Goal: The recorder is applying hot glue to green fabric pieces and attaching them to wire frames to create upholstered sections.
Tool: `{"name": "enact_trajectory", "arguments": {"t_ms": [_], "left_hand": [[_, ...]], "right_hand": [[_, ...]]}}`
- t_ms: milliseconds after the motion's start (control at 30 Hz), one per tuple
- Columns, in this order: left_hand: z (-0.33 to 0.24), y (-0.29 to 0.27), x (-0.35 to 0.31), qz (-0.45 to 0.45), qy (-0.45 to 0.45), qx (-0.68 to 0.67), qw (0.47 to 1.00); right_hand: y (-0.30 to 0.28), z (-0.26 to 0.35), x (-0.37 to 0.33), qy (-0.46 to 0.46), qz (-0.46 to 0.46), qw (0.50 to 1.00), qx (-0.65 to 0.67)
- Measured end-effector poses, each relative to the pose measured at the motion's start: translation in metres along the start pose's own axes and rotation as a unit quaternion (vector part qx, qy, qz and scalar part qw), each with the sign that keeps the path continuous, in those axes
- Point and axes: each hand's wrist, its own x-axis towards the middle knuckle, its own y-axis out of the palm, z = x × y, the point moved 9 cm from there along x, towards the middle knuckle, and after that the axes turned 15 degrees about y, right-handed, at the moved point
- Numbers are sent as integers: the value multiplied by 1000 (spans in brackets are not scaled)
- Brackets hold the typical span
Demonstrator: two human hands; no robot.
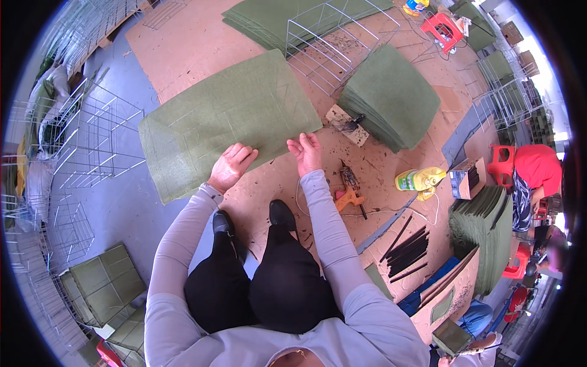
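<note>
A large green fabric-like sheet (214,116) lies spread before me, with faint straight lines showing across it. At its near edge my left hand (233,164) is closed, fingers curled over the sheet. Further right along that edge, my right hand (305,151) is closed too, its fingertips pinched at the sheet near the right corner. The thumb side of that grip is partly hidden. Beyond the corner sits a dark-stained cardboard piece (347,125). An orange glue gun (348,199) with a blackened tip rests on the floor right of my right forearm.
A stack of green sheets (397,92) stands at right, wire frames (98,140) at left. Black sticks (406,252), a yellow bottle (420,179) and a white cord (382,211) lie at right. A person in red (538,171) is near red stools (501,161).
</note>
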Motion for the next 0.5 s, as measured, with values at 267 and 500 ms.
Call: {"name": "enact_trajectory", "arguments": {"t_ms": [267,500], "left_hand": [[1,4,-2,9,-4,0,1000],[2,5,-1,10,-10,-2,1000]], "right_hand": [[2,21,-10,-53,-84,987,-128],[6,34,-13,-101,-123,972,-175]]}}
